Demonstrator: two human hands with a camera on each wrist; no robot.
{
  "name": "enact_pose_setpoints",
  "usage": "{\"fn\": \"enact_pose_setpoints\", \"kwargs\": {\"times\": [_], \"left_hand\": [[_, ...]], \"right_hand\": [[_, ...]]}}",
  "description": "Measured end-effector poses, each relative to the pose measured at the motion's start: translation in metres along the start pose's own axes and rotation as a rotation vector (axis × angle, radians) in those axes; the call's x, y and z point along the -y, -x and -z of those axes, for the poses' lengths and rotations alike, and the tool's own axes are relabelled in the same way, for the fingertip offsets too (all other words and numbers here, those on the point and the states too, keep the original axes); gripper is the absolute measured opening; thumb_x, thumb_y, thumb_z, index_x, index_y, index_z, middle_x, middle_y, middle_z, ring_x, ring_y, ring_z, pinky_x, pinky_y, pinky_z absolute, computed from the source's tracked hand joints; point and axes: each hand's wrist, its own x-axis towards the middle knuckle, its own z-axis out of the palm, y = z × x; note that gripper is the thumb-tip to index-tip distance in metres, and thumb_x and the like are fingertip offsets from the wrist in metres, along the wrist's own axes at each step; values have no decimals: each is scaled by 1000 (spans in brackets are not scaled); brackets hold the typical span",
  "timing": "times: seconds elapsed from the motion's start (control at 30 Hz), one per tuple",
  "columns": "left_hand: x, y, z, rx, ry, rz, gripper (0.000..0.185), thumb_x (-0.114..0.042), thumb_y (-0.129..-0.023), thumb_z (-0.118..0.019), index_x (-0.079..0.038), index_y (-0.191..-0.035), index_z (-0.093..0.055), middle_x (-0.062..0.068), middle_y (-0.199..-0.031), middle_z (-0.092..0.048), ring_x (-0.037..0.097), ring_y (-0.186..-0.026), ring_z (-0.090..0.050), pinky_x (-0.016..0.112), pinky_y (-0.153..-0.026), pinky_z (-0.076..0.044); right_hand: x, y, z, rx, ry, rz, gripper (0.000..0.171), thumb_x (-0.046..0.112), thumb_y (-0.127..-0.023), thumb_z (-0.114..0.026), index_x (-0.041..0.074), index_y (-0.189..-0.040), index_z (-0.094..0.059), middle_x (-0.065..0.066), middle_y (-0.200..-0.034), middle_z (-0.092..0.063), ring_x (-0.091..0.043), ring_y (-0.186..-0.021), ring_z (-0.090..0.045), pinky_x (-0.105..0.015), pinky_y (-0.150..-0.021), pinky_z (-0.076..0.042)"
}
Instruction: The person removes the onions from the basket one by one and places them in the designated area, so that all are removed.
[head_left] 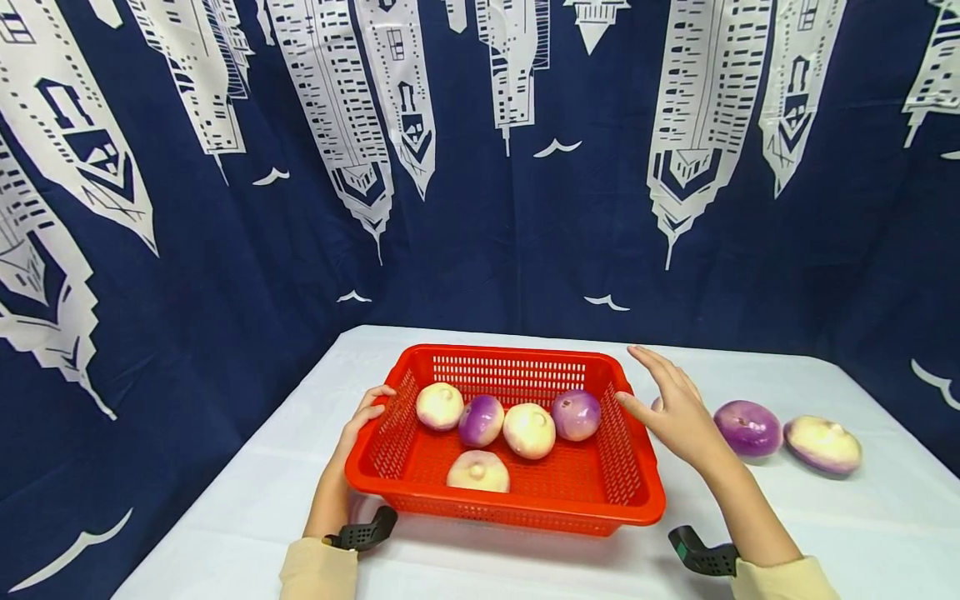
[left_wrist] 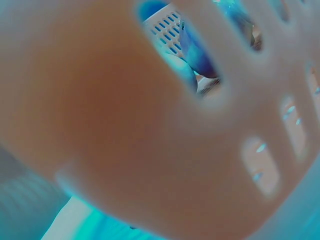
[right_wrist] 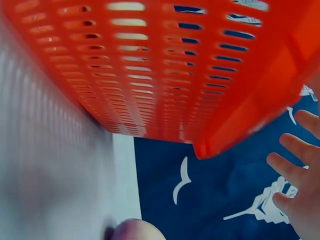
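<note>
A red plastic basket with slotted walls stands on the white table, holding several purple-and-white turnips. My left hand grips the basket's left side, its fingers bent over the rim; the thumb is hidden. In the left wrist view the slotted basket wall is very close and blurred. Beside the right rim, my right hand is raised with fingers extended and thumb apart, holding nothing. The right wrist view shows that hand with spread fingers, apart from the basket's outer wall.
To the right of the basket lie a purple turnip and a paler one, with another mostly hidden behind my right hand. The white tablecloth ends at a dark blue curtain printed with white buildings and birds.
</note>
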Motion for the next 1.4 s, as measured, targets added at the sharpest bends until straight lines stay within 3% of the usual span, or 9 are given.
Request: {"fn": "enact_pose_setpoints", "kwargs": {"times": [0.13, 0.27, 0.5, 0.77, 1.1, 1.3, 1.4], "left_hand": [[-3, 4, -4, -35, -5, 66, 41, -1, -91, -12, -23, -108, -42, -8, -106, -46, 6, -95, -47, 20, -82, -42], [-6, 5, -5, -71, -18, 90, 40, -1, -91, -13, -23, -108, -41, -7, -107, -45, 8, -95, -47, 21, -83, -42], [-7, 4, -6, -51, -17, 128, 37, -3, -91, -14, -23, -109, -39, -7, -108, -44, 9, -98, -46, 23, -84, -42], [-6, 2, -3, -28, -3, 62, 41, -1, -91, -12, -22, -108, -42, -6, -106, -45, 7, -93, -48, 20, -81, -43], [-3, 1, -3, -32, 2, 73, 40, -2, -92, -13, -23, -108, -43, -6, -107, -47, 7, -94, -49, 20, -82, -44], [1, -1, 3, -2, -11, -5, 47, 2, -91, -12, -24, -109, -47, -9, -108, -49, 4, -94, -50, 18, -81, -43], [-1, -1, 1, 4, -4, 25, 45, 0, -91, -12, -24, -109, -45, -8, -107, -48, 5, -94, -50, 19, -82, -43]], "right_hand": [[2, -1, -7, 44, 59, -12, 68, 40, -81, -61, 18, -139, -33, -16, -142, -34, -42, -129, -28, -63, -103, -13], [4, -3, -12, 79, 99, -19, 68, 43, -81, -60, 19, -139, -33, -15, -143, -33, -43, -129, -28, -62, -103, -15], [0, -5, -20, 109, 114, 79, 64, 32, -79, -65, 10, -134, -40, -18, -138, -39, -36, -127, -34, -61, -104, -12], [7, -20, -27, 211, 198, 142, 65, 33, -77, -66, 11, -133, -42, -17, -135, -43, -34, -126, -38, -62, -104, -11], [10, -34, -38, 348, 317, 165, 64, 36, -74, -67, 14, -131, -46, -14, -132, -48, -32, -123, -43, -65, -102, -13], [9, -41, -43, 404, 341, 160, 62, 39, -75, -64, 15, -130, -48, -14, -130, -48, -31, -121, -45, -66, -101, -13], [7, -45, -44, 431, 370, 151, 60, 39, -76, -63, 14, -128, -50, -15, -129, -50, -32, -119, -46, -67, -100, -14]]}}
